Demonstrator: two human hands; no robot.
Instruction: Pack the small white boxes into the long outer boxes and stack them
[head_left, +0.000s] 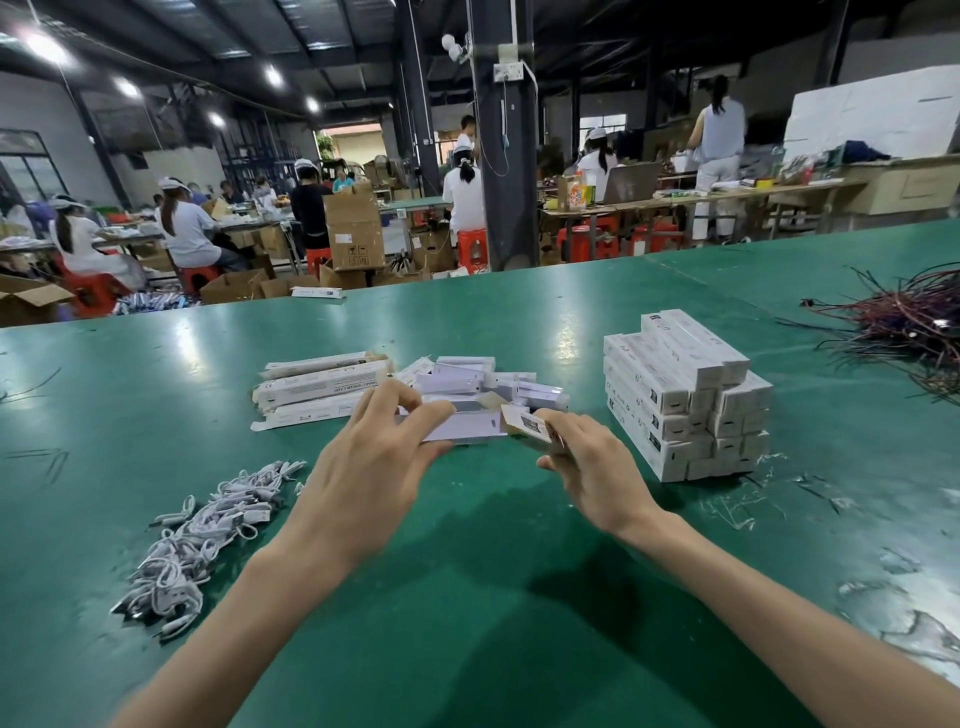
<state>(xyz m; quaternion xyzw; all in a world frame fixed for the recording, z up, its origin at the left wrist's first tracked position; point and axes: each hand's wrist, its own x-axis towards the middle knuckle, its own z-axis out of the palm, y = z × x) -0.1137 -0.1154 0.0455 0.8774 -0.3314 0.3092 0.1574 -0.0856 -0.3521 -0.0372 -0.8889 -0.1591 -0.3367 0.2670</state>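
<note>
Green matting covers the worktop (467, 597), and the person's two bare forearms reach out across it from the near edge. The left hand (374, 462) has its grip on a small white box (462, 430), fingers curled over the top and thumb against the near side, holding it level just above the surface. The right hand (592, 473) is closed round the end of a long outer box (530, 426), whose brown inner flap and barcode label stick out to the left of the fingers. The white box's right end sits right at that open flap; whether it has gone inside I cannot tell. Just beyond the hands lies a loose heap of small white boxes (483, 382), jumbled at all angles. To the left of the heap, a few long outer boxes (322, 387) lie in a rough pile, some with open flaps. To the right stands a neat stack of packed boxes (675, 395), several layers high, with one box laid along the top. Near the left forearm is a pile of white cables (202, 530), and at the far right a tangle of dark wires (904, 322) sprawls over the worktop. Beyond the far edge, workers in white (187, 228) sit on red stools (470, 249) among brown cartons (353, 228).
</note>
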